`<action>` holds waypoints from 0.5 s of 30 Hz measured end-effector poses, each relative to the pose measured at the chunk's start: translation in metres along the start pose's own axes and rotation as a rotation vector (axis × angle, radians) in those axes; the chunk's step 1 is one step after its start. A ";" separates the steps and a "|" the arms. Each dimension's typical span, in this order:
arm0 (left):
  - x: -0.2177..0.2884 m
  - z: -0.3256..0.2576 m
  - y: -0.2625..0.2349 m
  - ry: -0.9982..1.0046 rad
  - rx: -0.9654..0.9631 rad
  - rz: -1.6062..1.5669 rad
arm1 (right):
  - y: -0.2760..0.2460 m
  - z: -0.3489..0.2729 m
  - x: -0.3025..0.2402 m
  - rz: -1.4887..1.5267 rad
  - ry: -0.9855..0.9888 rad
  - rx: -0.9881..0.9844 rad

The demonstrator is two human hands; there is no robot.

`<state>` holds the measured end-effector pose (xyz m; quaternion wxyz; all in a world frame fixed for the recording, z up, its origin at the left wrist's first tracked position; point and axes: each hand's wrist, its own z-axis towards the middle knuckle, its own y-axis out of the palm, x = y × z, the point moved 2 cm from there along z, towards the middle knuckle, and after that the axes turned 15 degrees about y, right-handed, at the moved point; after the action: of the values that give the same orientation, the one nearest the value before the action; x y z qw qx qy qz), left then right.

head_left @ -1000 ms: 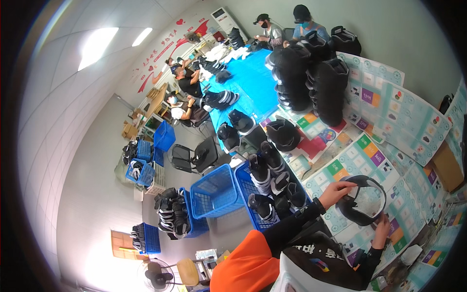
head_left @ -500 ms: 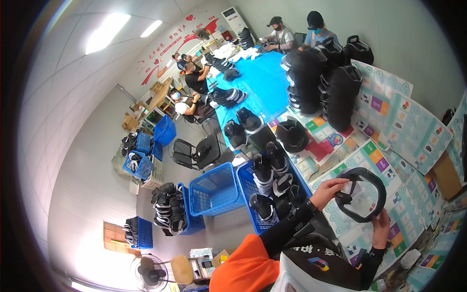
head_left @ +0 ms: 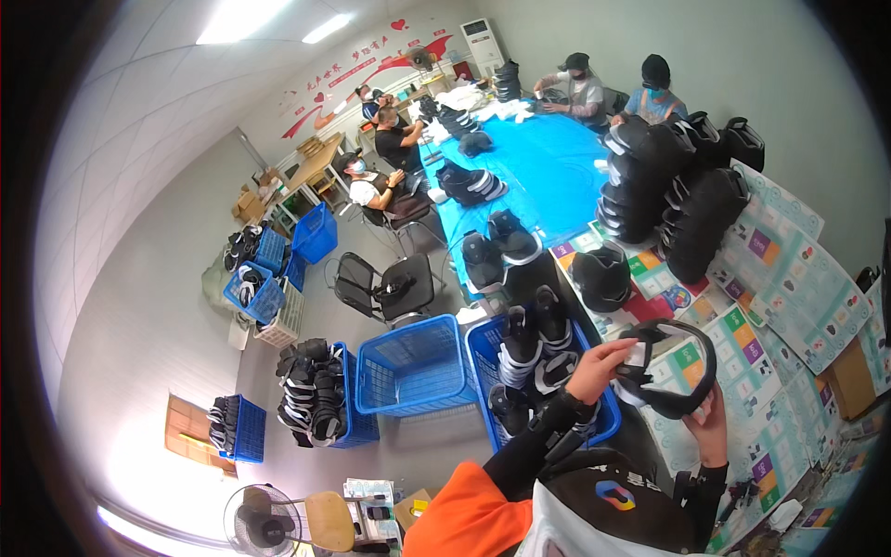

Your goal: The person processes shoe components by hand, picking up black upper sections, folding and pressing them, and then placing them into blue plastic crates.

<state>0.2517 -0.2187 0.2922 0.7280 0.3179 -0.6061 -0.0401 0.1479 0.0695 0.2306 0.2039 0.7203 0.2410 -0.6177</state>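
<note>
A black, padded, ring-shaped band (head_left: 707, 367), open through its middle, is held up over the paper-covered table between my two hands. My left hand (head_left: 601, 368) is closed on its left side, where a small whitish piece (head_left: 637, 355) shows at the fingertips. At the lower right edge, my right hand (head_left: 709, 429) grips the band; some of its fingers are hidden behind it. Just beyond the band, a black cap-like item (head_left: 600, 278) sits on the table. Whether the band is a finished piece of headwear I cannot tell.
Printed sheets (head_left: 756, 408) cover the table, with tall stacks of black cap-like items (head_left: 698, 223) behind. A blue crate (head_left: 608, 420) of black-and-white items stands at the table's left, beside another blue crate (head_left: 408, 367). People sit around a blue-covered table (head_left: 548, 167); a chair (head_left: 385, 288) stands nearer.
The view has shifted, so the room sits further right and lower. My hands have tilted the band to a flatter angle, and both still hold it.
</note>
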 end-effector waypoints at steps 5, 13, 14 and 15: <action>0.029 -0.029 -0.103 0.139 0.141 -0.005 | 0.054 0.010 -0.018 0.000 0.069 0.000; 0.023 -0.106 -0.280 0.157 0.486 0.400 | 0.073 0.004 -0.091 -0.034 -0.045 0.091; 0.018 -0.119 -0.297 0.148 0.523 0.464 | 0.079 -0.002 -0.112 -0.033 -0.045 0.092; 0.009 -0.129 -0.316 0.123 0.548 0.476 | 0.083 -0.008 -0.134 0.060 -0.089 0.053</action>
<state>0.4748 -0.4207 0.1304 0.6398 0.3528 -0.6064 0.3137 0.1882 -0.0050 0.3639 0.2136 0.7040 0.1935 -0.6490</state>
